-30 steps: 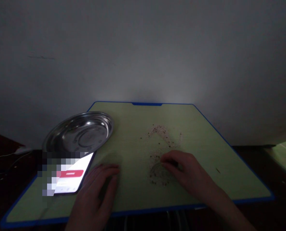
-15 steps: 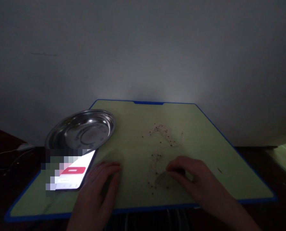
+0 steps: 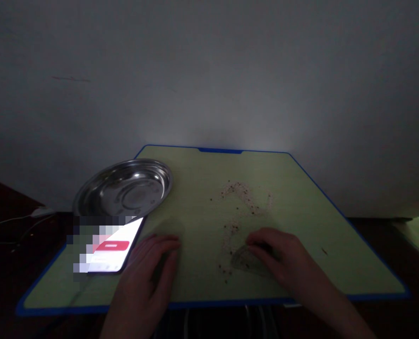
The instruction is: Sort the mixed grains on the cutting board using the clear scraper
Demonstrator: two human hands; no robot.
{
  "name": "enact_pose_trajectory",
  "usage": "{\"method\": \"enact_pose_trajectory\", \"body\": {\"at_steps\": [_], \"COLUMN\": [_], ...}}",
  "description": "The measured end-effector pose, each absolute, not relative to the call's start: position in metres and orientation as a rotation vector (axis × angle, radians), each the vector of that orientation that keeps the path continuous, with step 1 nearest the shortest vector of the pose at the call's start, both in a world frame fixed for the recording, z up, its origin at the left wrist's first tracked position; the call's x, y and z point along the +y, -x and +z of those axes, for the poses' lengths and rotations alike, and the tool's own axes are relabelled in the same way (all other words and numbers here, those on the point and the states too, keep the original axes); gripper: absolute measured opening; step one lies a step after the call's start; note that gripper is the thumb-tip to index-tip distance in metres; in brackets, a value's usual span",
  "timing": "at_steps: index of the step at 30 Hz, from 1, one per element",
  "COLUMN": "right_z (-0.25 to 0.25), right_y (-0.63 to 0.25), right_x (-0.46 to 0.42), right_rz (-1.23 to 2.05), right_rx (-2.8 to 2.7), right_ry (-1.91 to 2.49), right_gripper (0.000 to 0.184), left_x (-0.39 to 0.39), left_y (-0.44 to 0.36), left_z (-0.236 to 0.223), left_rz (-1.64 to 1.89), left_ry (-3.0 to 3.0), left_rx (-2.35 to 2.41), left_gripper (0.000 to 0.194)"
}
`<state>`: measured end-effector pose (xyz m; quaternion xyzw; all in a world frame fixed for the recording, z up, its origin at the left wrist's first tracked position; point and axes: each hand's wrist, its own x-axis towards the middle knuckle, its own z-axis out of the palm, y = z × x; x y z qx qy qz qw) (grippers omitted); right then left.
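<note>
My right hand is over the table's front right part, with thumb and fingertips pinched together. From the pinch spreads a thin, greyish, see-through piece, low over the table; its kind is too dim to make out. Just left of it and beyond it lie pale fine grains scattered with small dark bits. My left hand rests palm down near the front edge, fingers stretched out and holding nothing. Close by its left side is a lit phone, partly blurred out.
A shiny metal basin stands at the table's left, behind the phone. The light green table has a blue rim and meets a grey wall. A small dark sliver lies at the right. White cables run off left.
The whole view has shifted slightly. The see-through piece by my right hand now shows as a wider, fan-like patch. My left hand stays in place.
</note>
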<state>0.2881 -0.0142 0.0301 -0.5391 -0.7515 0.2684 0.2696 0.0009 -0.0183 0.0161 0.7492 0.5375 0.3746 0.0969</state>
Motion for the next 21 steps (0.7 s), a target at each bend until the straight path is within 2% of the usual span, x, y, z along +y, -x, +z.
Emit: {"method": "enact_pose_trajectory", "body": {"at_steps": [15, 21], "right_z": [0.041, 0.036], "right_y": [-0.284, -0.28], "right_x": [-0.034, -0.031], "right_rz": [0.848, 0.8], "right_rx": [-1.982, -1.948], "right_ry": [1.477, 1.489], "right_gripper": [0.015, 0.017], "left_x": [-0.018, -0.019], "left_y": [-0.002, -0.002], "left_z": [0.017, 0.017], "left_rz": [1.104, 1.107], "left_ry": [-2.205, -2.215], "left_rx": [1.578, 1.585], "left_gripper": [0.015, 0.016]}}
